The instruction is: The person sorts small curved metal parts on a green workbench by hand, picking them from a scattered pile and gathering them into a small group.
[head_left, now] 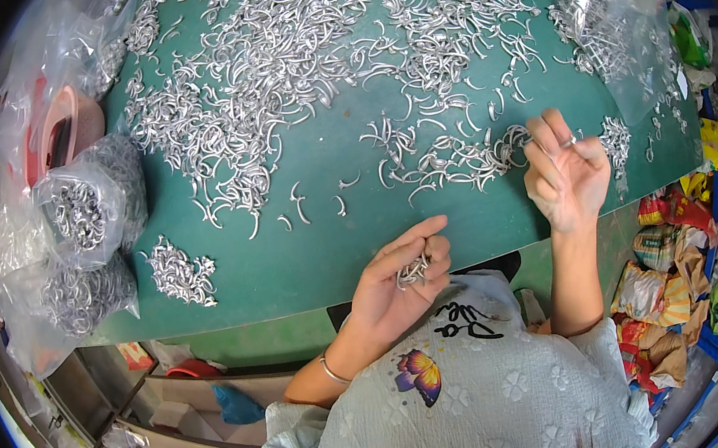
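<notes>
Many small curved silver metal pieces (270, 66) lie scattered in heaps over a green table (326, 245). My left hand (400, 277) is near the table's front edge, fingers curled around a bunch of these metal pieces (413, 271). My right hand (565, 169) is raised, palm toward me, above the table's right part, pinching one small silver piece (571, 140) between fingertips. A loose cluster of metal pieces (458, 160) lies just left of my right hand. A small separate pile (181, 275) sits at the front left.
Clear plastic bags full of metal pieces (80, 220) stand at the table's left edge, and another bag (611, 27) lies at the back right. Crumpled colourful wrappers (674, 268) fill a blue crate at the right. Shelves and boxes (187, 421) are below the table.
</notes>
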Tool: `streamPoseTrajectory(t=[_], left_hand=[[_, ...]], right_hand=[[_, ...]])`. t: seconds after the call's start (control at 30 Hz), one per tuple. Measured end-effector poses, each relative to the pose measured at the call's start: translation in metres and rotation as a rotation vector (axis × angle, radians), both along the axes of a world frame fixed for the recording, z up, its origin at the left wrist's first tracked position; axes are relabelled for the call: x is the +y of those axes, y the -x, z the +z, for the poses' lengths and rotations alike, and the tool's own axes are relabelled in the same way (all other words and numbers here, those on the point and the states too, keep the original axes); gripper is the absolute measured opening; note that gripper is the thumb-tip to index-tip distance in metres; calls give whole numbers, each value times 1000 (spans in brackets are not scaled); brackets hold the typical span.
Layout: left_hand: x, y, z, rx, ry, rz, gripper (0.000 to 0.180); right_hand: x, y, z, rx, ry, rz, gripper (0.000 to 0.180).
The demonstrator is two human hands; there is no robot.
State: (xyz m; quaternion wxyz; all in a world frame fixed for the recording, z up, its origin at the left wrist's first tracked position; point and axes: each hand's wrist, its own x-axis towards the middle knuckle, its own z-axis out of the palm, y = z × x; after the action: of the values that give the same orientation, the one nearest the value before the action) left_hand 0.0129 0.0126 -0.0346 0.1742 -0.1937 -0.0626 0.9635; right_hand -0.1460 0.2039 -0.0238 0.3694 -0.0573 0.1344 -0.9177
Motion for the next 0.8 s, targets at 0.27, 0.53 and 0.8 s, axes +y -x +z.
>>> streamPoseTrajectory(t=[0.27, 0.53, 0.8], left_hand=[[2, 5, 7, -80, 135, -37, 32], [1, 5, 10, -93, 167, -35, 31], [4, 9, 9, -67, 141, -52, 32]], right_hand=[[-43, 2, 20, 1138, -1950, -294, 20], [-31, 9, 12, 910, -1426, -189, 14], [12, 9, 11, -632, 320, -29, 26]])
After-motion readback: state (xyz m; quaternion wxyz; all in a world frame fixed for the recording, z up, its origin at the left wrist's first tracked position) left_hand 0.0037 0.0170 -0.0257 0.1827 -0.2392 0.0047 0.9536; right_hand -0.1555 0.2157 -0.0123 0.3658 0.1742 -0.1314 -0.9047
